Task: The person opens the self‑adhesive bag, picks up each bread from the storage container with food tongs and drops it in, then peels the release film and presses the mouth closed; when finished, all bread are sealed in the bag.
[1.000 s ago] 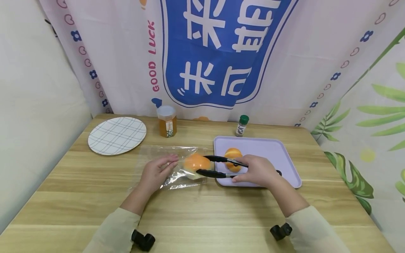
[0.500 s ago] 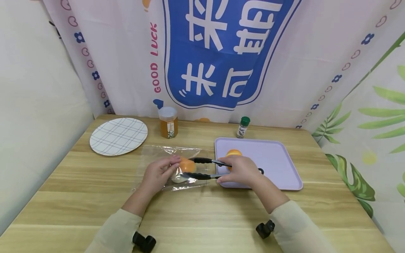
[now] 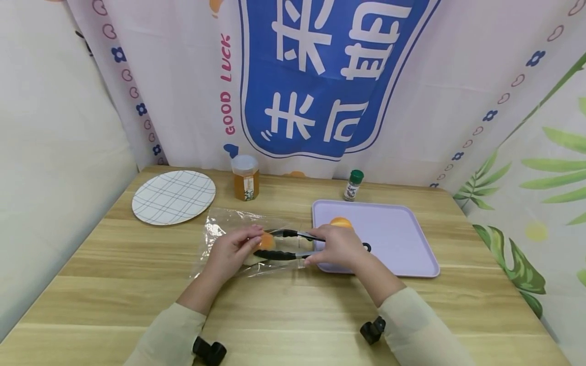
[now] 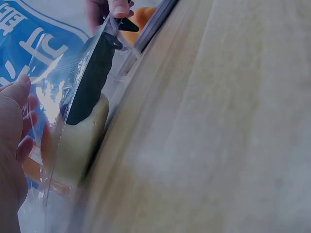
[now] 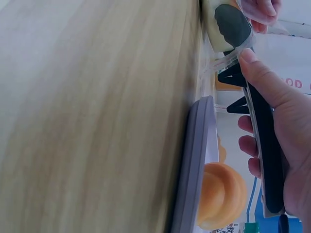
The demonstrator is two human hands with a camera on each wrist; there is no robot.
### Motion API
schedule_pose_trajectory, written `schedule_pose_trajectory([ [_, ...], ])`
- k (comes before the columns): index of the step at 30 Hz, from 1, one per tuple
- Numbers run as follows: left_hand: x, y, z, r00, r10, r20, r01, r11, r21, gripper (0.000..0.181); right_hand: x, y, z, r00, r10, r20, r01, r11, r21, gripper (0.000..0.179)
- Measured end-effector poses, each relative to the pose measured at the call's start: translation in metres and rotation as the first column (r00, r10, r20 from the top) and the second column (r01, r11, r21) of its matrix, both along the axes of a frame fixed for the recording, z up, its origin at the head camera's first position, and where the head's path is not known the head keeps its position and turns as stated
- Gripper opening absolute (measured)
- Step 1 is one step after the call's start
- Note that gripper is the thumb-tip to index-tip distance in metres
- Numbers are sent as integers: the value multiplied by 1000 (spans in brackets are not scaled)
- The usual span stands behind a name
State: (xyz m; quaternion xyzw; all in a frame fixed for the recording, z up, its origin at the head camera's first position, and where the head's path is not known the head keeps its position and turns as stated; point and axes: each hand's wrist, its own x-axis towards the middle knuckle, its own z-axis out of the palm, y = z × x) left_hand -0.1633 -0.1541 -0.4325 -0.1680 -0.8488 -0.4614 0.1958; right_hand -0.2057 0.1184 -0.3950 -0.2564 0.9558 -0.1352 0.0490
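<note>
A clear plastic bag [image 3: 220, 219] lies on the table, and my left hand [image 3: 229, 252] pinches its upper film between thumb and fingers. Inside the bag is a bread roll [image 4: 80, 150], orange-brown on top and pale below, partly hidden by my left fingers. Black-tipped tongs [image 3: 279, 255] grip the roll from both sides, their tips inside the bag. My right hand [image 3: 336, 247] holds these tongs near the bag's mouth, thumb on one arm and fingers on the other in the right wrist view.
Right of the bag, a lilac tray [image 3: 393, 239] bears another orange-brown bread roll [image 5: 221, 194], partly behind my right hand. Along the back stand a checked plate [image 3: 174, 197], a honey-coloured jar [image 3: 246, 178] and a green-capped shaker [image 3: 353, 185]. A printed curtain [image 3: 183, 101] hangs behind.
My right hand has moved left with the tongs, carrying the bread roll deeper into the bag, towards my left hand. The left hand has stayed nearly in place.
</note>
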Motion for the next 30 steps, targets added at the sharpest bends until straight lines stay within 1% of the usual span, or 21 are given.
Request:
schedule_pose_trajectory([
  [3,0,0,0,1000,6,-2,-6,1000,-1,16,0,0,1,998,-9,57,10,1000,-12,74],
  [6,0,0,0,1000,1,-6,-1,1000,6,17,1,1,5,994,11,112,-8,1000,-22,73],
  [10,-1,0,-2,1000,-6,-11,6,1000,20,16,1,3,10,988,60,143,-57,998,-25,73],
  [12,-1,0,-2,1000,-5,-5,6,1000,25,15,1,4,12,986,85,147,-82,996,-25,72],
  [16,0,0,-1,1000,-3,9,3,1000,27,15,-1,5,16,979,111,173,-104,993,-45,71],
  [20,1,0,-1,1000,-8,30,7,999,35,15,-3,7,20,973,98,207,-86,994,-69,69],
  [23,1,0,-1,999,-4,40,3,999,34,15,-4,7,22,974,81,213,-69,996,-62,69],
  [27,1,0,-1,999,9,31,-10,1000,26,14,-4,5,24,978,64,201,-55,997,-51,70],
  [30,2,1,1,1000,17,0,-17,999,28,13,-3,3,24,981,55,188,-47,998,-48,70],
])
